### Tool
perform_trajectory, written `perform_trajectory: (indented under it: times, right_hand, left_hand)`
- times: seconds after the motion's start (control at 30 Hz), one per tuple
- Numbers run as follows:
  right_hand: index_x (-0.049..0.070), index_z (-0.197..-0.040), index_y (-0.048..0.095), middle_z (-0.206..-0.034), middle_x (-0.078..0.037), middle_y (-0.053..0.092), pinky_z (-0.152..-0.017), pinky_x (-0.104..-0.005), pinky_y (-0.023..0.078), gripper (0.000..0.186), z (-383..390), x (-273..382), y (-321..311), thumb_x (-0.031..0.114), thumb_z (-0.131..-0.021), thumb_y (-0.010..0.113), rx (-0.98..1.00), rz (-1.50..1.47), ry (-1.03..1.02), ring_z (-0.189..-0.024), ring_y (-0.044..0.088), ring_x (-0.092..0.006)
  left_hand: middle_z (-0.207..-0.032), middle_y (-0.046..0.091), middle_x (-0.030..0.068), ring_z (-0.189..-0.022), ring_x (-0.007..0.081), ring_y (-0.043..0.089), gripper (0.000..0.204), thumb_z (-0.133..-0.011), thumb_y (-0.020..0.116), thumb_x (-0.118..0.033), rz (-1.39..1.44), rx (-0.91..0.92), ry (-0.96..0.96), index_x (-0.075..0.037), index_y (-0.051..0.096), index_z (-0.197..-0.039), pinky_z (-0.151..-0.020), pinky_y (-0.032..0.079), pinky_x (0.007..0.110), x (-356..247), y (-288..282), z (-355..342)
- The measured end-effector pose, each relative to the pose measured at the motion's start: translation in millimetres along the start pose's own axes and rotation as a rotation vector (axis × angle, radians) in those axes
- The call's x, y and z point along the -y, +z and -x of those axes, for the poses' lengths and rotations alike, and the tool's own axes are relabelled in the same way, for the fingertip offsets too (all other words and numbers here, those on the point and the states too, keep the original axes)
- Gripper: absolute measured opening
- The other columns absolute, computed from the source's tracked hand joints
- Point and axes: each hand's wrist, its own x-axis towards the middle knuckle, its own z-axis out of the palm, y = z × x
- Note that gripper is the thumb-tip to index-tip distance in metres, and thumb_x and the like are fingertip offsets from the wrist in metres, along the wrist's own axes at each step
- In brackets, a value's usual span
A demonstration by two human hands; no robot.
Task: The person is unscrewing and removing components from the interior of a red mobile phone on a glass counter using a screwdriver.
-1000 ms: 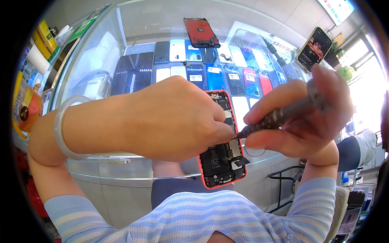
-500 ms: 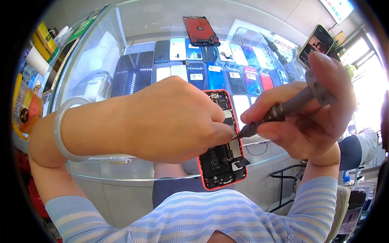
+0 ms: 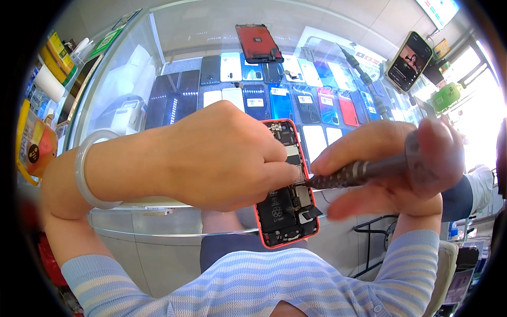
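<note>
My left hand [image 3: 211, 156] grips an opened phone with a coral-red shell [image 3: 288, 211], its battery and circuit boards exposed, held upright above the edge of a glass counter. My right hand [image 3: 391, 169] holds a dark knurled screwdriver [image 3: 359, 171] almost level, its tip touching the phone's inner parts near my left fingertips. A pale bangle [image 3: 84, 169] circles my left wrist. Both sleeves are light blue with stripes.
Under the glass counter top [image 3: 132, 84] lie rows of phone screens and coloured back covers [image 3: 296, 100]. A red-framed screen [image 3: 259, 42] rests on the glass at the back. A lit phone [image 3: 409, 61] stands on a mount at the right. Boxes and rolls [image 3: 47, 68] crowd the left.
My right hand has lowered, and the screwdriver has tipped from a slant to nearly level, its tip staying on the phone. My left hand and the phone have barely moved.
</note>
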Motion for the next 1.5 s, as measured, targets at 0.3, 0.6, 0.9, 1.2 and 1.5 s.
perform_trajectory:
  times: [0.3,0.6,0.9,1.2,1.5]
  right_hand:
    - [0.009,-0.148,0.002,-0.091,-0.026,0.067,-0.066,-0.0382,0.06,0.098,6.9,-2.3,-0.9,-0.004,-0.08,0.071,0.025,0.05,0.018,-0.075,0.071,-0.0296]
    - [0.008,-0.147,0.007,-0.092,-0.025,0.067,-0.069,-0.0361,0.059,0.089,-0.6,1.9,4.4,-0.002,-0.083,0.068,-0.066,0.033,0.133,-0.079,0.07,-0.0277]
    - [0.005,-0.146,0.019,-0.099,-0.021,0.068,-0.078,-0.0347,0.059,0.063,-9.1,-33.1,-34.3,0.008,-0.095,0.057,-0.414,-0.012,-0.061,-0.091,0.07,-0.026]
    - [0.006,-0.137,0.034,-0.101,-0.019,0.068,-0.083,-0.035,0.058,0.053,-14.2,-85.0,-53.7,0.003,-0.093,0.062,-0.507,0.23,0.176,-0.094,0.07,-0.0267]
    - [0.011,-0.132,0.033,-0.088,-0.012,0.067,-0.077,-0.0282,0.057,0.054,-12.7,-90.6,-49.6,-0.004,-0.09,0.062,-0.494,0.021,0.285,-0.086,0.068,-0.0172]
  left_hand:
    - [-0.062,0.058,0.0041,-0.059,0.0215,0.063,0.011,-0.081,0.059,-0.017,-0.072,0.05,0.014,-0.008,0.065,-0.085,-0.043,0.047,0.035,-1.7,-0.2,-0.7]
    - [-0.062,0.058,0.0028,-0.059,0.0194,0.063,0.01,-0.077,0.061,-0.015,-0.057,0.025,0.007,-0.007,0.063,-0.083,-0.043,0.047,0.032,-4.7,-2.5,-0.6]
    - [-0.059,0.041,-0.0043,-0.049,0.0103,0.045,0.034,-0.068,0.066,-0.012,-0.094,-0.077,0.102,-0.006,0.07,-0.101,-0.037,0.034,0.026,-3.0,2.5,-0.2]
    - [-0.058,0.035,-0.0062,-0.048,0.0066,0.043,0.029,-0.066,0.067,-0.011,-0.031,-0.112,0.201,-0.005,0.073,-0.093,-0.035,0.029,0.023,-4.9,0.3,0.5]
    - [-0.058,0.036,-0.0057,-0.046,0.0074,0.042,0.031,-0.064,0.069,-0.012,0.045,-0.065,0.163,-0.005,0.073,-0.094,-0.037,0.029,0.023,-2.1,-2.3,-2.2]
